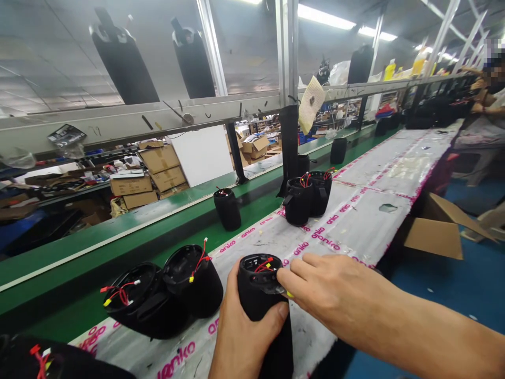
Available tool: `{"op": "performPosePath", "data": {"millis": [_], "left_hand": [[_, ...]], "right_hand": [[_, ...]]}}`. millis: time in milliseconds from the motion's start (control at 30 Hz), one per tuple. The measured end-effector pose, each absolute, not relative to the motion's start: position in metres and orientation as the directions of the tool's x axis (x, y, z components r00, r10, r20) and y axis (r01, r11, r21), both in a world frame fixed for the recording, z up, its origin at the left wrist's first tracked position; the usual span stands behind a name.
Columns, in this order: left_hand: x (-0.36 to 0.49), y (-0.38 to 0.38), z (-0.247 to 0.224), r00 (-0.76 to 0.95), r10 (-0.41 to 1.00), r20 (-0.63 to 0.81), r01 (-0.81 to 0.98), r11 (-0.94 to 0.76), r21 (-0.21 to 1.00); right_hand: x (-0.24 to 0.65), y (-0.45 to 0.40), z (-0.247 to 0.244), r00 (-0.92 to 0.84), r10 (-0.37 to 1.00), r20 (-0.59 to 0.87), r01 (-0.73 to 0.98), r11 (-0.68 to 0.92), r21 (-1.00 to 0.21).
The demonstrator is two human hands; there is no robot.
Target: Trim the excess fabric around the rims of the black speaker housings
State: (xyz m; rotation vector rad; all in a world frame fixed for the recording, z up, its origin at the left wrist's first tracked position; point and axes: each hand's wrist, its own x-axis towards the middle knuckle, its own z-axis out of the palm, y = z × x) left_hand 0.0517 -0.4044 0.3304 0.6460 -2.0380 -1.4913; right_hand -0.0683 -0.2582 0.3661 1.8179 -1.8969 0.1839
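Note:
My left hand (246,329) is wrapped round a black fabric-covered cylinder (256,308), probably a speaker housing, standing upright with its open top towards me. Red wires (265,266) with small connectors lie inside its rim. At the right side of that rim, my right hand (315,279) is closed, fingertips against a strap-like edge piece; a bit of yellow shows below the fingers, but what they grip is hidden. Left of my left hand are two similar cylinders, one upright (199,292) and one tilted (158,310), both with red wires sticking out.
More black housings stand beyond, a pair (298,202) on the printed white sheet (236,245) and one (228,210) on the green conveyor (165,226). A metal post (288,63) rises behind. An open cardboard box (434,237) sits at right; a person (491,89) is farther back.

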Motion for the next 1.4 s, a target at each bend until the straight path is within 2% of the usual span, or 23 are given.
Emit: {"op": "performPosePath", "data": {"millis": [333,633,767,900,1033,1167,1400], "left_hand": [[0.053,-0.404,0.338,-0.759,-0.641,0.114,-0.072,0.257,0.964],[0.052,-0.403,0.338,-0.752,-0.637,0.170,-0.053,0.315,0.948],[0.052,-0.408,0.324,-0.743,-0.647,0.173,-0.089,0.351,0.932],[0.051,-0.409,0.308,-0.698,-0.682,0.221,-0.134,0.427,0.894],[0.048,-0.405,0.309,-0.642,-0.734,0.222,-0.174,0.421,0.890],[0.048,-0.406,0.313,-0.672,-0.700,0.244,-0.139,0.441,0.887],[0.044,-0.395,0.320,-0.612,-0.749,0.254,-0.204,0.460,0.864]], "right_hand": [[-0.072,-0.257,0.365,0.011,-0.908,0.418,-0.959,0.108,0.261],[-0.065,-0.257,0.364,-0.041,-0.894,0.447,-0.941,0.185,0.283],[-0.063,-0.258,0.360,-0.038,-0.900,0.434,-0.930,0.191,0.314],[-0.062,-0.259,0.361,-0.029,-0.903,0.429,-0.922,0.190,0.339],[-0.064,-0.260,0.362,-0.027,-0.914,0.404,-0.918,0.183,0.352],[-0.064,-0.265,0.360,-0.055,-0.921,0.386,-0.914,0.202,0.351],[-0.058,-0.265,0.367,-0.006,-0.919,0.395,-0.863,0.204,0.462]]}}
